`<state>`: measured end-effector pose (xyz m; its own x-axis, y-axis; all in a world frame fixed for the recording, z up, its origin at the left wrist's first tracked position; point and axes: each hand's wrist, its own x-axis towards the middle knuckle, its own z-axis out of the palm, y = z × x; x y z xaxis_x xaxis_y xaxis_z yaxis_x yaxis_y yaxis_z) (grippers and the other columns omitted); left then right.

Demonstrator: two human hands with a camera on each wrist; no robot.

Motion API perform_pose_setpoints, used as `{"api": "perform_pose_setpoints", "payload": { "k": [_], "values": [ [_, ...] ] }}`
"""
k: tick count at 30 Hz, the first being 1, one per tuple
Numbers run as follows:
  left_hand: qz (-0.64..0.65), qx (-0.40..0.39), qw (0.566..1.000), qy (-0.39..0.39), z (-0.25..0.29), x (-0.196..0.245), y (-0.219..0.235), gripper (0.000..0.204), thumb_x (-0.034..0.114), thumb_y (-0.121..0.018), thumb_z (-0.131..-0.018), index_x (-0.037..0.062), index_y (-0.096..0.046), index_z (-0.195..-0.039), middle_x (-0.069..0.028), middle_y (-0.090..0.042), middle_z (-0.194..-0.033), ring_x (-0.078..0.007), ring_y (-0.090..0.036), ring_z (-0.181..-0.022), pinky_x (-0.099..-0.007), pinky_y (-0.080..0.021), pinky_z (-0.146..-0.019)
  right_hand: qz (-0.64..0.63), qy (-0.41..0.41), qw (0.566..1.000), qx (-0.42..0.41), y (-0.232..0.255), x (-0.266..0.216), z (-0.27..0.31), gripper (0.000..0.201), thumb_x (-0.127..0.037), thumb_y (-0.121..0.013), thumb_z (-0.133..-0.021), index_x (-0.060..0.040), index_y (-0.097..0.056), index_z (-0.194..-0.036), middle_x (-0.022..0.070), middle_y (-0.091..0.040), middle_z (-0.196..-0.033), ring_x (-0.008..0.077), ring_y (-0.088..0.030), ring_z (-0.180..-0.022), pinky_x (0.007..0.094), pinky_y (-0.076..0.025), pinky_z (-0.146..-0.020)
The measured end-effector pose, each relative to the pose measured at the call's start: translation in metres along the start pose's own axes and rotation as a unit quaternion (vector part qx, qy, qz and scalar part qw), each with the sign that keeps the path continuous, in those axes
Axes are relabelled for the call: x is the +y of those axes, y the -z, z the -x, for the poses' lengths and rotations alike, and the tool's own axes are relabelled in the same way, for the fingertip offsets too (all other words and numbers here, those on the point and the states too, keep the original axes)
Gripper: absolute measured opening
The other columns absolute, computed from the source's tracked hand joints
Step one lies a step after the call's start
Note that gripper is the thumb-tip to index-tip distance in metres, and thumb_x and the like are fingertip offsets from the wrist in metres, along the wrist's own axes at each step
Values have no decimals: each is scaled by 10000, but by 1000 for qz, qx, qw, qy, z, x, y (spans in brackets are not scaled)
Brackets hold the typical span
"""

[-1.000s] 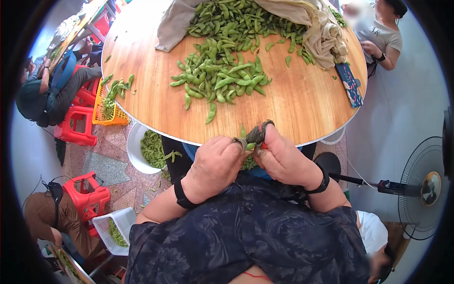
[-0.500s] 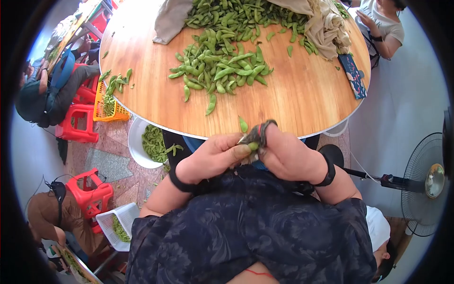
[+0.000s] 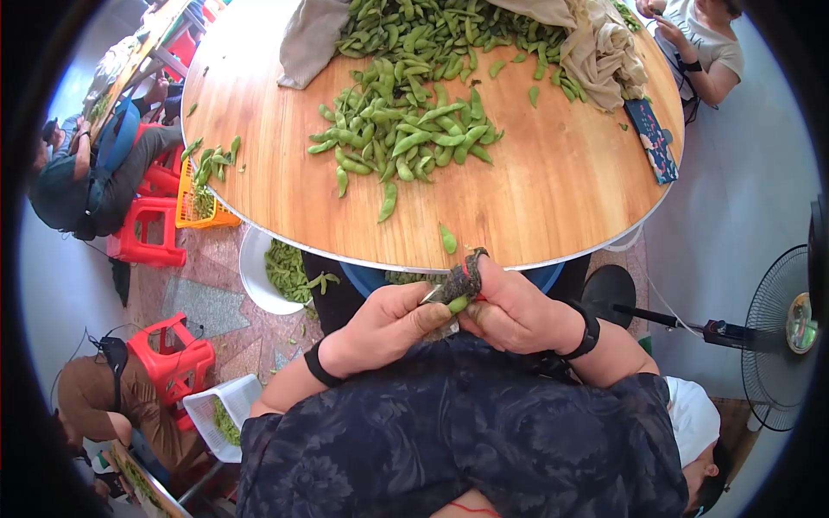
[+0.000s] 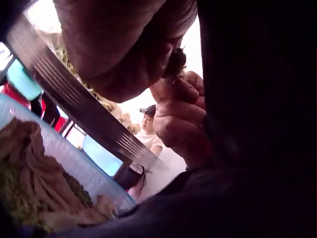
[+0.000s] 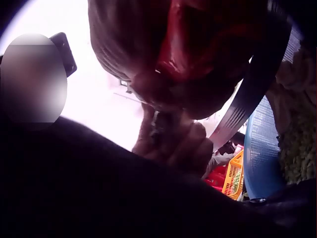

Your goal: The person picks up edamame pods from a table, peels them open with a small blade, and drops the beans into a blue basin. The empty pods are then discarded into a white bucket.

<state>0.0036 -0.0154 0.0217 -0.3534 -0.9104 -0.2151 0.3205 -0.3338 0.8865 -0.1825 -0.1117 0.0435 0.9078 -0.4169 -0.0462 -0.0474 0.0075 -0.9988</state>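
Note:
Just off the near table edge in the head view, both hands meet at a green soybean pod. My left hand pinches it between thumb and fingers. My right hand grips at its other end, fingers curled. A dark, worn wrap with a bit of red covers a digit of the right hand and overlaps the left fingertips. One loose soybean pod lies on the table just beyond the hands. In the wrist views, the hands are dark and hide the pod.
A heap of pods covers the round table, with a beige cloth and a dark patterned case. Below sit a blue basket and a white bucket of pods. A fan stands right; people sit around.
Both hands shift slightly as they stay together at the pod. The left hand's knuckles, raised earlier, now lie lower, with its thumb along the pod. The loose pod stays on the table.

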Motion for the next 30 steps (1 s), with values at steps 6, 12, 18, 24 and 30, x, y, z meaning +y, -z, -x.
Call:
{"api": "perform_pose_setpoints", "payload": {
  "k": [6, 12, 18, 24, 30],
  "values": [
    [337, -133, 926, 109, -12, -26, 17, 297, 300, -581, -940, 17, -577, -1032, -1, -536, -798, -70, -427, -625, -206, -347, -543, 288, 185, 940, -6, -2, 22, 3, 180, 4, -512, -797, -1, -423, -954, 156, -515, -633, 325, -570, -557, 397, -443, -495],
    [-206, -93, 965, -135, -23, 5, 10, 189, 203, -587, -929, 24, -619, -880, -41, -614, -773, -149, -594, -715, -313, -472, -620, 117, 40, 988, -93, 16, 9, 3, 96, -90, -487, -920, -49, -438, -993, 95, -589, -708, 192, -567, -508, 302, -426, -435],
    [-497, -22, 825, -268, -15, 12, 15, 206, 156, -705, -792, 41, -537, -761, -118, -552, -709, -314, -561, -655, -387, -446, -551, -132, -174, 967, -131, 23, -7, 0, 104, -140, -475, -958, -64, -431, -1016, 25, -599, -772, 91, -493, -491, 241, -372, -422],
    [-551, 83, 791, -252, 15, 14, 26, 210, 127, -722, -778, 38, -533, -754, -108, -502, -654, -295, -522, -594, -389, -417, -526, 267, -56, 962, -18, 18, 1, 5, 202, -108, -561, -865, -19, -448, -1007, 155, -597, -758, 337, -588, -613, 403, -459, -557],
    [-559, 303, 745, -200, 55, 1, 60, 192, 127, -683, -835, 14, -540, -773, -117, -512, -658, -300, -517, -581, -355, -399, -521, 485, 34, 861, 150, 18, 0, -21, 256, -91, -591, -822, 5, -489, -1037, 182, -581, -744, 376, -606, -683, 438, -490, -584]
  ]
}}
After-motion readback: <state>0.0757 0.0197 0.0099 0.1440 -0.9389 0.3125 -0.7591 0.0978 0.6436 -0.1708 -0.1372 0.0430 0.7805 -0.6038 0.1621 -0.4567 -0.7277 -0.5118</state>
